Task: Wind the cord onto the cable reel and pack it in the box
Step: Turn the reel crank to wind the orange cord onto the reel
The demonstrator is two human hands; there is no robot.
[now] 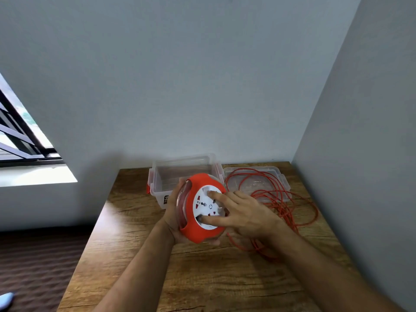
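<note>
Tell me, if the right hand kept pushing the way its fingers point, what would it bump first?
The right hand already has its fingers on the reel, so it probably meets its white socket face first.

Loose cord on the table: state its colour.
Orange-red cord, lying in loose loops beside the reel; clearest in the head view.

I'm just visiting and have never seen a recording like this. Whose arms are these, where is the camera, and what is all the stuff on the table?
There is no machine here: a person wears a camera on the head, looking down at their own arms. The left hand grips a red and white cable reel above a wooden table. The right hand presses fingers on the reel's white socket face. Loose orange cord lies piled to the right, partly over a clear lid. Behind the reel stands an open clear plastic box.
</note>
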